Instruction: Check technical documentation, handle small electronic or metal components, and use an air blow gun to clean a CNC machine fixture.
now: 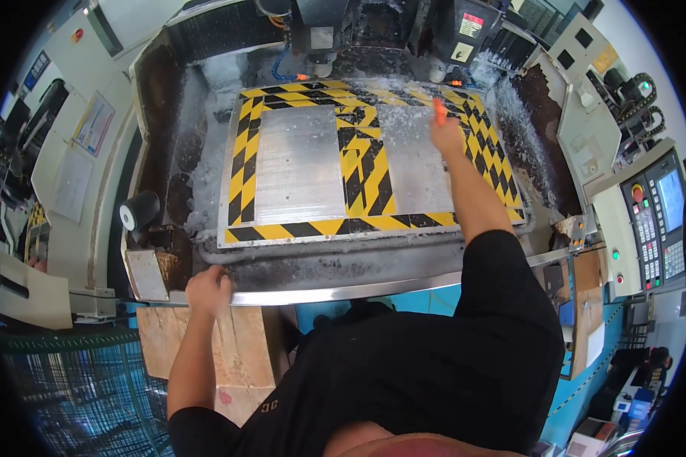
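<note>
Steel front rim of the machine had the left hand curled over it, holding nothing else. Two bare metal plates sat side by side on one yellow-black striped table. Right hand reached across the far plate, gripping one orange tool, mostly hidden so I couldn't tell its shape. One control panel sat far right.

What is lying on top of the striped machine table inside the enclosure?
Two bare metal plates lie on the yellow-and-black striped table, with loose metal chips over the right one. The right hand, holding an orange tool, covers part of it.
</note>
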The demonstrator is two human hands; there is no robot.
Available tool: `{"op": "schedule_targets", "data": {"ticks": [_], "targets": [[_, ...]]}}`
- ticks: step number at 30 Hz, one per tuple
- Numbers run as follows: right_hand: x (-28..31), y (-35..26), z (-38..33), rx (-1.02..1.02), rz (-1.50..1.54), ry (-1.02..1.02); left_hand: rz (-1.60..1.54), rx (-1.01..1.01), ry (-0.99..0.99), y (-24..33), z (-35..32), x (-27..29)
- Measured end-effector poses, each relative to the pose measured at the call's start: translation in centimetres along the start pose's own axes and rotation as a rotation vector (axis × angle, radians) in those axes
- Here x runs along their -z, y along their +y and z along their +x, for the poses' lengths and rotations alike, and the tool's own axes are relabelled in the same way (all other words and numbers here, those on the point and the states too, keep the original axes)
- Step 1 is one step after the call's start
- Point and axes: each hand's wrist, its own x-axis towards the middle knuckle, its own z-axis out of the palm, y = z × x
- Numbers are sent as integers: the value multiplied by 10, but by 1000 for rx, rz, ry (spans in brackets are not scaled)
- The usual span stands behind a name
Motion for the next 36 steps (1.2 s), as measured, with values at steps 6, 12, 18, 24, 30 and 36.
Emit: {"op": "schedule_targets", "data": {"ticks": [6,12,18,24,30,36], "targets": [[-3,46,64,56,-232,58,-23,-75,52,9,12,-4],[8,-6,68,51,-326,-106,-1,-20,10,-3,4,-5],[-11,-26,81,7,-268,-90,-2,-23,0,-1,8,-7],[-43,-54,77,290,-324,-176,6,-52,21,0,13,-9],[-55,-95,71,251,-257,-145,15,-34,23,1,13,-5],[-60,-134,36,269,-303,-263,15,-34,78,-4,4,-8]]}}
